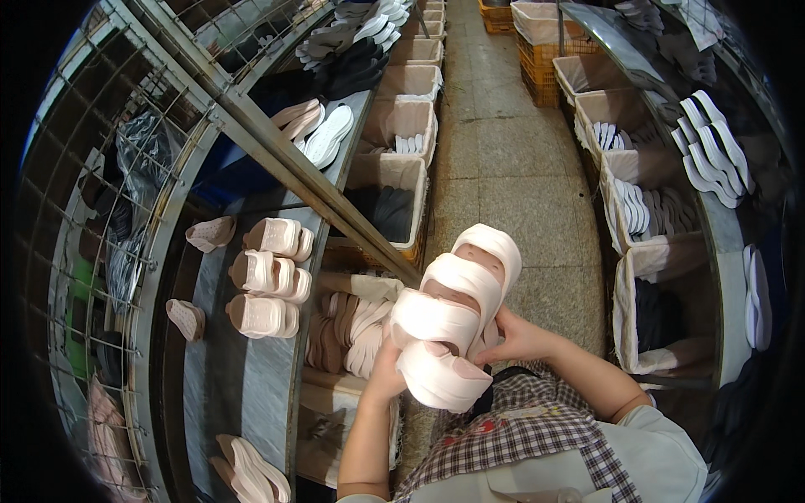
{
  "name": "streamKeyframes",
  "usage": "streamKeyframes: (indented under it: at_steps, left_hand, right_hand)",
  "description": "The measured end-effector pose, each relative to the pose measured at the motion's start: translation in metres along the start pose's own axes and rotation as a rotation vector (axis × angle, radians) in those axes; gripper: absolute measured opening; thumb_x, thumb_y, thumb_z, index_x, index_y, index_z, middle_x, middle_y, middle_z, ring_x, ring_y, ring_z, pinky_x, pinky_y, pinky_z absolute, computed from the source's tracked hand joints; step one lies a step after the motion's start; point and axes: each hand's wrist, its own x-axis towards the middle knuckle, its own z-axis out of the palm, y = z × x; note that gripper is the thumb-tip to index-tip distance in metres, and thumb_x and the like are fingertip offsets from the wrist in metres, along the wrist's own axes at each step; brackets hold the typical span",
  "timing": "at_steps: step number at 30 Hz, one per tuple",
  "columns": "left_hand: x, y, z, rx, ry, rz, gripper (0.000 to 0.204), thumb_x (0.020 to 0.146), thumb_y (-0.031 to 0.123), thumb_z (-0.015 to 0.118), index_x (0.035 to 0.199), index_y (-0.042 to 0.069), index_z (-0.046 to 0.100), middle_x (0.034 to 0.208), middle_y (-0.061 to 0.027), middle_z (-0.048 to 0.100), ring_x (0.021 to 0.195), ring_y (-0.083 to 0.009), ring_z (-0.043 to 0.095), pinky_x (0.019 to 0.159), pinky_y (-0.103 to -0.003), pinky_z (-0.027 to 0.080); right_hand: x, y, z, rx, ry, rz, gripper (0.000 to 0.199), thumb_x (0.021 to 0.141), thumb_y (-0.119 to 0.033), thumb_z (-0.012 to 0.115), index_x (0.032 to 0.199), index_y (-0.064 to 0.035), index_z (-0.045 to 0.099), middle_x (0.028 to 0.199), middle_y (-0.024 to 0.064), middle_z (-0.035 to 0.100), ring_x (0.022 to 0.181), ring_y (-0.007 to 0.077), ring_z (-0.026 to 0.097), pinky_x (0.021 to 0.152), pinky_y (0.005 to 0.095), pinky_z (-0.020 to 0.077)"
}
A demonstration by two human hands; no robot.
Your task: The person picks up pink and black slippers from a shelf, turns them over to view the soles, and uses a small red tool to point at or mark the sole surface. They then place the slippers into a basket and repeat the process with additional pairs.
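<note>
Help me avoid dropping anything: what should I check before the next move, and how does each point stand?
1. Left hand gripping the stack of cream-pink, wide-strapped slippers: ok.
2. Right hand gripping its other side: ok.
3. Slippers bunched together: ok, four straps overlap closely.
4. Hold on the stack's underside: cannot tell, hidden.
5. Pale beige footwear on the long, grey, smooth-topped bench in one group: not ok, spread out.

Left grip (386, 370) and right grip (521, 338) curled

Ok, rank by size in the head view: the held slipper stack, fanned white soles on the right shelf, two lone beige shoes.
Slipper stack
White soles
Upper beige shoe and lower beige shoe: too alike to rank
</note>
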Motion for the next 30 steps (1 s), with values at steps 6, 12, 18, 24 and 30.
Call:
streamKeyframes:
  at_steps: [6,12,18,24,30]
  left_hand:
    - [0.001,-0.002,-0.007,0.018,-0.034,-0.076,0.066,0.068,0.022,0.078,0.126,0.003,0.053,0.127,-0.0132,0.045,0.123,-0.0304,0.040,0.104,-0.039,0.031]
    - [0.002,0.011,-0.006,-0.002,-0.019,-0.086,0.089,0.054,0.029,0.087,0.130,0.003,0.048,0.126,-0.0120,0.045,0.121,-0.0296,0.040,0.104,-0.039,0.030]
    - [0.012,0.017,-0.002,0.090,-0.048,-0.082,0.099,0.052,0.026,0.088,0.137,0.005,0.043,0.127,-0.0132,0.047,0.120,-0.0289,0.042,0.103,-0.038,0.032]
    - [0.014,0.022,0.004,0.070,-0.041,-0.109,0.098,0.055,0.023,0.086,0.140,0.007,0.040,0.127,-0.0147,0.047,0.122,-0.0291,0.042,0.103,-0.038,0.034]
    - [0.010,0.013,0.008,-0.187,0.030,-0.225,0.100,0.056,0.008,0.084,0.141,0.008,0.031,0.131,-0.0146,0.044,0.124,-0.0278,0.041,0.104,-0.038,0.035]
  right_hand:
    - [0.002,0.010,-0.001,0.028,-0.004,0.024,0.111,0.069,-0.032,0.082,0.145,-0.0010,0.007,0.146,0.0186,0.022,0.136,0.0289,0.024,0.111,0.0402,0.0257]
    - [0.008,0.031,-0.002,0.195,-0.018,0.026,0.114,0.070,-0.028,0.082,0.147,-0.0037,0.000,0.148,0.0172,0.021,0.137,0.0280,0.023,0.111,0.0400,0.0250]
    - [0.011,0.044,-0.002,0.267,-0.074,0.098,0.108,0.071,-0.016,0.079,0.148,-0.0072,0.004,0.148,0.0129,0.023,0.136,0.0250,0.027,0.111,0.0404,0.0269]
    - [0.006,0.049,0.004,0.451,-0.021,0.166,0.093,0.072,-0.008,0.077,0.146,-0.0081,0.020,0.140,0.0102,0.038,0.131,0.0226,0.036,0.109,0.0405,0.0306]
    - [0.008,0.050,0.008,0.447,0.055,0.088,0.088,0.072,-0.010,0.078,0.143,-0.0072,0.026,0.139,0.0108,0.040,0.131,0.0228,0.037,0.108,0.0393,0.0316]
